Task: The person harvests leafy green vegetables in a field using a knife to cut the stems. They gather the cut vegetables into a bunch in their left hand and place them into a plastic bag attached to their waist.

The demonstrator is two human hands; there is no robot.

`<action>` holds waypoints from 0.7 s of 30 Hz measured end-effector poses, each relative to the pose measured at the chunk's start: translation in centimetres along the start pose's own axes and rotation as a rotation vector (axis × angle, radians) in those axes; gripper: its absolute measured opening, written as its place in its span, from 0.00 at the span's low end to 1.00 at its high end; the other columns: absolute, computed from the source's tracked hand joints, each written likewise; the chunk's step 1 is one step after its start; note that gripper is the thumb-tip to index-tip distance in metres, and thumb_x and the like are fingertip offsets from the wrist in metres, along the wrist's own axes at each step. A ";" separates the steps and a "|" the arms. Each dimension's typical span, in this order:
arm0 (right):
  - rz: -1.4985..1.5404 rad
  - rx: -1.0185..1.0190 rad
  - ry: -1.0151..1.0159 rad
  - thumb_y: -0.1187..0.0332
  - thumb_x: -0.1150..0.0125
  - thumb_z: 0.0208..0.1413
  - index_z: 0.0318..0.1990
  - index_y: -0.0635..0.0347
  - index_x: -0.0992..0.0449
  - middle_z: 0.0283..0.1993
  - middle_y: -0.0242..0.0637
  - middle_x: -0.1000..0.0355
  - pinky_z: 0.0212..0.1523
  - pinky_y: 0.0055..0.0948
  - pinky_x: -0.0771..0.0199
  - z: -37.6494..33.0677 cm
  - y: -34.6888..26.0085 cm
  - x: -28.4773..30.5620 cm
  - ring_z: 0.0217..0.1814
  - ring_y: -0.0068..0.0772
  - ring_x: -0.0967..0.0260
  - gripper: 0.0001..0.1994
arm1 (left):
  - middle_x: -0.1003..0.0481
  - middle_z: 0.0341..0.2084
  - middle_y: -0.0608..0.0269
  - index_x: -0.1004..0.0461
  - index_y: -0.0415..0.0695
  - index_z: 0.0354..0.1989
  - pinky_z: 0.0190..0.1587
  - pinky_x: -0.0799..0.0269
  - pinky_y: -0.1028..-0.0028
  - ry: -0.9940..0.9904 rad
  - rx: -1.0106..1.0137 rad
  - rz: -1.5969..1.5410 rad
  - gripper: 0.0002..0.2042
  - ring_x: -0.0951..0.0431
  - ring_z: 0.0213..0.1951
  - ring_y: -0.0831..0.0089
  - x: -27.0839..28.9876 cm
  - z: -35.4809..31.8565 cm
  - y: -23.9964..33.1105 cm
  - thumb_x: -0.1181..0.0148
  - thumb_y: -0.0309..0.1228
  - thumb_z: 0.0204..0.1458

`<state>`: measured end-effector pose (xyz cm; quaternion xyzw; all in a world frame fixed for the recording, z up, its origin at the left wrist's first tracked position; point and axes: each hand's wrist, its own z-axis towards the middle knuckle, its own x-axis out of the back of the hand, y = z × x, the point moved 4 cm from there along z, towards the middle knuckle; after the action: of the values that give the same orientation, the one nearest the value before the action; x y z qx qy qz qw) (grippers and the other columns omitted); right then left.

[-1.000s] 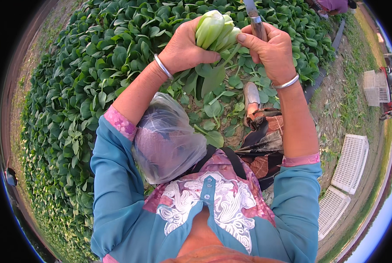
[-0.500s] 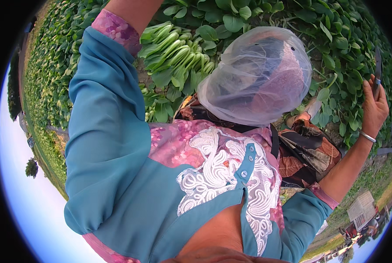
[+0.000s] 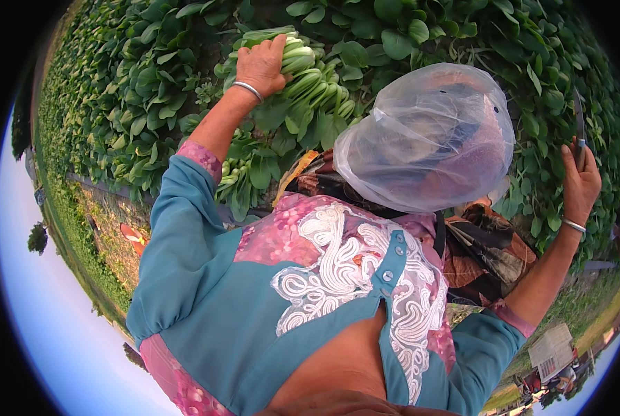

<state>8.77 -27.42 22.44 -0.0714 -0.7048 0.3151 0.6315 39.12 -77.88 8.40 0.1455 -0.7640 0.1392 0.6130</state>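
My left hand [image 3: 263,66] is on a heap of cut bok choy [image 3: 317,87], its fingers curled over pale green stalks at the heap's far left end. Some fingertips are hidden by the leaves. Out to the right, my right hand [image 3: 582,177] is closed around the dark handle of a knife [image 3: 579,125], whose blade points away from me over the growing plants. A smaller bunch of bok choy [image 3: 237,171] lies nearer to me, below the left wrist.
Dense leafy plants [image 3: 116,104] grow on the left, at the back and on the right. In front of my chest bulges a sheer plastic covering [image 3: 428,139], with pinkish cloth showing through. Dark leaf-patterned cloth [image 3: 486,256] lies beside it.
My left hand has come into view from beyond the top edge and now rests on the bok choy heap. My right hand keeps the knife, a little lower in the picture.
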 end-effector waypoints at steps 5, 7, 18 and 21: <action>-0.026 0.024 0.055 0.65 0.32 0.54 0.45 0.64 0.24 0.30 0.27 0.30 0.37 0.22 0.33 -1.3 -5.1 0.0 0.31 0.19 0.37 0.15 | 0.54 0.69 0.48 0.63 0.53 0.72 0.66 0.57 0.45 0.136 0.161 -0.234 0.62 0.53 0.70 0.51 -12.3 -2.2 -0.6 0.26 0.58 0.30; -0.065 0.090 0.076 0.68 0.31 0.51 0.44 0.64 0.24 0.31 0.30 0.30 0.37 0.23 0.33 -1.2 -5.1 -0.2 0.31 0.22 0.37 0.15 | 0.58 0.70 0.50 0.64 0.54 0.72 0.65 0.57 0.38 0.177 0.136 -0.295 0.62 0.55 0.70 0.50 -12.5 -2.6 -0.5 0.26 0.56 0.30; -0.161 0.127 0.110 0.63 0.32 0.45 0.36 0.54 0.23 0.36 0.37 0.30 0.39 0.40 0.25 -1.8 -6.8 1.7 0.39 0.45 0.27 0.11 | 0.54 0.71 0.58 0.59 0.56 0.72 0.65 0.52 0.42 0.158 0.285 -0.284 0.59 0.49 0.70 0.54 -13.9 -2.9 -0.2 0.23 0.45 0.30; -0.163 0.115 0.123 0.63 0.33 0.46 0.36 0.54 0.24 0.36 0.37 0.30 0.40 0.40 0.25 -2.3 -6.7 2.1 0.39 0.45 0.27 0.11 | 0.54 0.71 0.58 0.59 0.57 0.73 0.65 0.50 0.45 0.204 0.272 -0.256 0.59 0.48 0.70 0.54 -13.2 -2.6 -0.6 0.24 0.45 0.30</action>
<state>12.51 -30.88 27.86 0.0035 -0.6491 0.2977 0.7001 44.46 -76.76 -3.91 0.3078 -0.6473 0.1763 0.6746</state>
